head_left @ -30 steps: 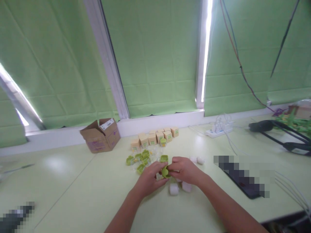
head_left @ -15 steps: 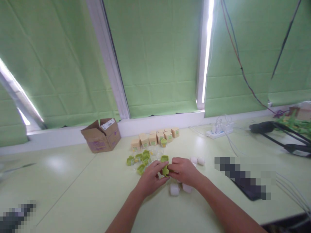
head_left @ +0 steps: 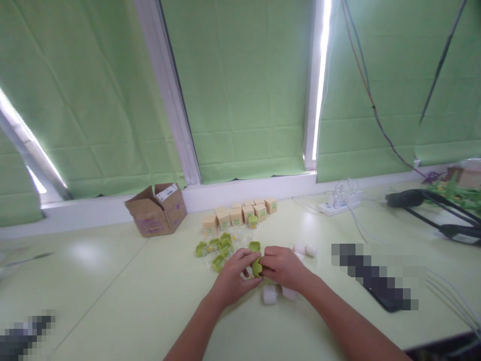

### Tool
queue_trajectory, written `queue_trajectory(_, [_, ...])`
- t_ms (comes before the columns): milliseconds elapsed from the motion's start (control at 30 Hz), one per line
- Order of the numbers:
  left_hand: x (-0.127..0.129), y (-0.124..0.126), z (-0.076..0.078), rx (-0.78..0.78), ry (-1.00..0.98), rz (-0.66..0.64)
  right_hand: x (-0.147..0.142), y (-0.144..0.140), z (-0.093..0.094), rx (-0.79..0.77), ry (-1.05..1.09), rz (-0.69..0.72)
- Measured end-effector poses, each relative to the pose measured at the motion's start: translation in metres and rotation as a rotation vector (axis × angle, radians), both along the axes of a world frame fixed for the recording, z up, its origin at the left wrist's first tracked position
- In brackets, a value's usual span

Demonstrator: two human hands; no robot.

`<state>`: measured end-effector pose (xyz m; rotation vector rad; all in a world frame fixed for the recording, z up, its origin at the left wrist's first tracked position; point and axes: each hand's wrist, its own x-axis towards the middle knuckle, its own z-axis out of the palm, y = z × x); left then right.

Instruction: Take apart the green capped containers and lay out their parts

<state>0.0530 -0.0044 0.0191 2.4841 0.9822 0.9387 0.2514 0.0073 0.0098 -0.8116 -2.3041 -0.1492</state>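
My left hand (head_left: 233,277) and my right hand (head_left: 282,265) meet over the pale green table (head_left: 131,296), both gripping one small green cap (head_left: 257,266) between their fingertips. Just behind my hands lie several loose green caps (head_left: 215,248) and small clear jars (head_left: 239,235). A row of small tan boxes (head_left: 240,213) stands further back. Two white pieces (head_left: 269,295) sit on the table under my right wrist, and two more white pieces (head_left: 305,248) lie to the right of my right hand.
An open cardboard box (head_left: 156,209) stands at the back left near the window sill. A white power strip (head_left: 337,204) with cables is at the back right. A dark flat device (head_left: 379,286), partly blurred, lies to the right. Black handles (head_left: 432,208) rest at the far right.
My hands stay together on the green cap; it has turned slightly between my fingers. The view shifted a little.
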Motion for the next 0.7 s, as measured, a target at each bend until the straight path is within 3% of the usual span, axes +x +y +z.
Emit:
queue_trajectory(300, [0.0001, 0.0017, -0.0010, 0.031, -0.002, 0.060, -0.0015, -0.0007, 0.0012, 0.186, -0.039, -0.116])
queue_trajectory(700, [0.0018, 0.0016, 0.0001, 0.006, -0.035, 0.051, -0.0021, 0.0003, 0.0004, 0.153, -0.013, -0.099])
